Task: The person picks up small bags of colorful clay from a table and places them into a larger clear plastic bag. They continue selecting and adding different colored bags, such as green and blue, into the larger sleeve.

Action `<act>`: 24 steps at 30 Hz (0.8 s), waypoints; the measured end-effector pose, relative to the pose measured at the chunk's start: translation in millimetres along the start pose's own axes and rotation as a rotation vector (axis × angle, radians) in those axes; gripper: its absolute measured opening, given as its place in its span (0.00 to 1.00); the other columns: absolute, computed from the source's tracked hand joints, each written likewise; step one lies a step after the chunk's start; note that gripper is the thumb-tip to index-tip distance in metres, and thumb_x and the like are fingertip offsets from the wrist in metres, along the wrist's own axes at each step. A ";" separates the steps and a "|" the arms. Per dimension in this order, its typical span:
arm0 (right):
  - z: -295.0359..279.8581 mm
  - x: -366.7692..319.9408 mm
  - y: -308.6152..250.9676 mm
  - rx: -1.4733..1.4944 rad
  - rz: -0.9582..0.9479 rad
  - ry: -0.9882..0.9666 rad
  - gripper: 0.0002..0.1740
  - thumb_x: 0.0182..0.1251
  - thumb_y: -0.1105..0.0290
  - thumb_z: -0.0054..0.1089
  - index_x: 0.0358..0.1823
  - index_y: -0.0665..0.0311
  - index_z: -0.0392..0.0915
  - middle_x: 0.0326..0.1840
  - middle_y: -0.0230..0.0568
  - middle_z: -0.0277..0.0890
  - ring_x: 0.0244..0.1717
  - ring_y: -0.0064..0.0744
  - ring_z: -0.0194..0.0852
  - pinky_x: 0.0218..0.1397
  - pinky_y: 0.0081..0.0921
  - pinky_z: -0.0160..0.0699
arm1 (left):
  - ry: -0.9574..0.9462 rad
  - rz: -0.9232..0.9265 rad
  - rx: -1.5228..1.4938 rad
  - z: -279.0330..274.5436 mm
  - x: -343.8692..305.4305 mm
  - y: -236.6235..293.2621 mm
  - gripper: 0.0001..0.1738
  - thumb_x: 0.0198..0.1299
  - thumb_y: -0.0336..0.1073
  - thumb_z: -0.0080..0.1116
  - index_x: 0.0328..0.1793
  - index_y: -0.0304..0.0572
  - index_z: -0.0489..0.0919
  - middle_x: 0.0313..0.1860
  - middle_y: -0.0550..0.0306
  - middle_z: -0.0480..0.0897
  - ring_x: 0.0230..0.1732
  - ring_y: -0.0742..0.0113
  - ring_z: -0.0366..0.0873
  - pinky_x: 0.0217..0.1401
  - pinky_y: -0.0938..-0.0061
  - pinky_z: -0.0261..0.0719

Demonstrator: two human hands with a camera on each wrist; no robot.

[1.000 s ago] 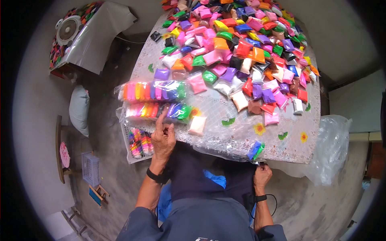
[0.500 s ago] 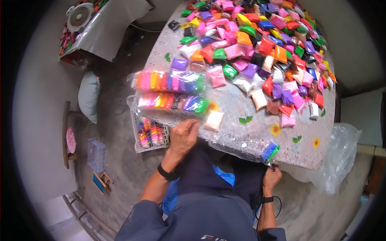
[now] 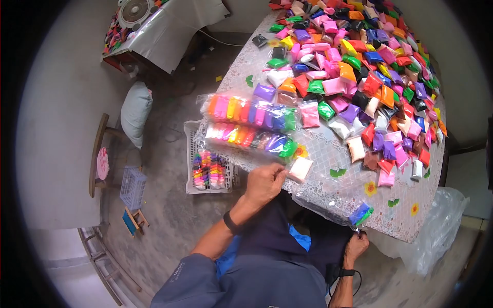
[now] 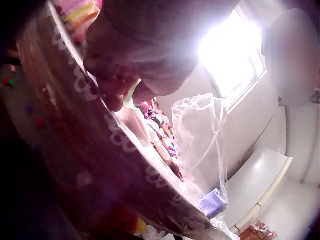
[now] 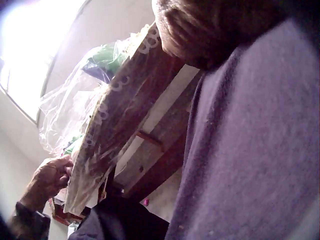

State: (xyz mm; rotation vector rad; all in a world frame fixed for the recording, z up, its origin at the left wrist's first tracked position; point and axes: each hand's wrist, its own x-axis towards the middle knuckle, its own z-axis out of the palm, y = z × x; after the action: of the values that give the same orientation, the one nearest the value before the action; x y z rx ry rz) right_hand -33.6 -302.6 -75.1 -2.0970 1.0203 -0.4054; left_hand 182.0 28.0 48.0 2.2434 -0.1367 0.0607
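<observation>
My left hand (image 3: pixel 264 182) hovers at the table's near edge, fingers bent, its fingertips right at a cream packet (image 3: pixel 300 168). In the left wrist view a gap shows between the left thumb and fingers. Behind that hand lie two clear sleeves filled with rows of coloured packets, a far row (image 3: pixel 246 110) and a near row (image 3: pixel 246 138). My right hand (image 3: pixel 356 245), below the table edge, pinches the end of a clear plastic bag (image 3: pixel 328 203). Inside this bag's right end sit a blue packet (image 3: pixel 359 213) and a green one (image 3: pixel 365 216).
A big heap of coloured packets (image 3: pixel 370 77) covers the table's far side. A white crate (image 3: pixel 192 177) holding packed bundles stands on the floor at left. Clear plastic sheeting (image 3: pixel 436 226) hangs off the table's right side. A pillow-like bag (image 3: pixel 136 115) and a fan (image 3: pixel 136 11) are farther left.
My left hand has left the near packed row, where its index finger pointed, and come toward me and right to the cream packet. My right hand stays by the bag. The head view has shifted.
</observation>
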 end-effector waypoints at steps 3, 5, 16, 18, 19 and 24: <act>-2.3 0.4 -6.7 -0.068 -0.012 -0.004 0.13 0.61 0.76 0.59 0.22 0.70 0.66 0.18 0.28 0.56 0.25 0.23 0.51 0.28 0.30 0.53 | -0.010 0.050 0.065 1.1 2.6 1.5 0.11 0.63 0.41 0.67 0.38 0.41 0.85 0.27 0.48 0.84 0.28 0.49 0.84 0.31 0.59 0.79; -3.1 0.0 -7.4 -0.097 -0.005 -0.011 0.14 0.61 0.76 0.59 0.22 0.70 0.65 0.19 0.28 0.56 0.25 0.23 0.51 0.28 0.30 0.53 | -0.054 0.006 0.089 -1.5 3.4 7.7 0.10 0.64 0.39 0.65 0.40 0.39 0.86 0.28 0.45 0.85 0.28 0.47 0.85 0.32 0.59 0.80; 0.9 0.7 4.3 -0.025 -0.018 -0.005 0.11 0.60 0.75 0.57 0.24 0.72 0.68 0.19 0.30 0.58 0.24 0.25 0.52 0.28 0.32 0.55 | -0.068 0.109 0.058 -1.9 5.7 0.1 0.09 0.62 0.36 0.67 0.39 0.37 0.84 0.31 0.44 0.85 0.31 0.45 0.85 0.33 0.60 0.81; 1.5 2.1 13.2 -0.028 -0.046 -0.003 0.11 0.60 0.75 0.57 0.24 0.72 0.67 0.19 0.32 0.57 0.24 0.26 0.52 0.28 0.33 0.55 | -0.096 0.088 0.058 -2.5 6.8 0.7 0.09 0.62 0.36 0.67 0.39 0.37 0.85 0.31 0.45 0.85 0.32 0.45 0.85 0.34 0.60 0.81; 1.9 2.4 16.1 -0.032 -0.078 -0.001 0.11 0.60 0.75 0.56 0.24 0.72 0.67 0.18 0.34 0.56 0.23 0.28 0.51 0.28 0.34 0.55 | -0.108 0.107 0.064 -3.0 7.4 0.5 0.09 0.62 0.36 0.67 0.39 0.37 0.85 0.31 0.45 0.85 0.32 0.45 0.85 0.34 0.60 0.81; -1.0 1.4 7.2 -0.082 -0.079 -0.003 0.11 0.60 0.75 0.56 0.25 0.72 0.65 0.19 0.35 0.53 0.23 0.30 0.50 0.28 0.35 0.55 | -0.116 0.181 0.093 -8.3 8.0 4.3 0.08 0.62 0.34 0.67 0.40 0.37 0.85 0.33 0.45 0.86 0.33 0.45 0.85 0.35 0.60 0.81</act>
State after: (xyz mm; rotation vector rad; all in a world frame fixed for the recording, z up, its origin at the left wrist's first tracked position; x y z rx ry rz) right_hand -37.1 -307.0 -79.9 -2.2160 0.9694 -0.4056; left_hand 189.5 31.1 57.3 2.3221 -0.4074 0.0354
